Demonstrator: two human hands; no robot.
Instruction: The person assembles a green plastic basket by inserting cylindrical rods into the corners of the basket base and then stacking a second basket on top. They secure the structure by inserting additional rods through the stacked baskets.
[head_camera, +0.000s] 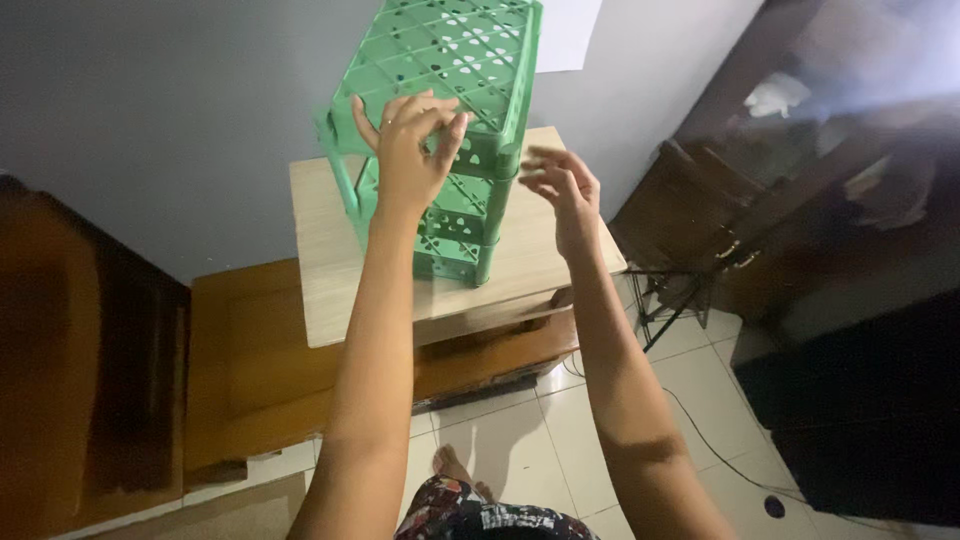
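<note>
A green plastic lattice rack (455, 60) with stacked tiers stands on a light wooden tabletop (325, 265). My left hand (412, 150) is raised in front of the rack's front face, fingers spread, at or just off the plastic; I cannot tell if it touches. Just to the right of the rack's front corner post hovers my right hand (562, 190), fingers loosely curled and apart, holding nothing. Both forearms reach up from the bottom of the view.
The tabletop rests on a darker wooden bench (255, 370) against a grey wall. Dark wooden furniture (800, 200) stands at the right, with a black cable (712, 440) on the tiled floor. My bare foot (452, 465) shows below.
</note>
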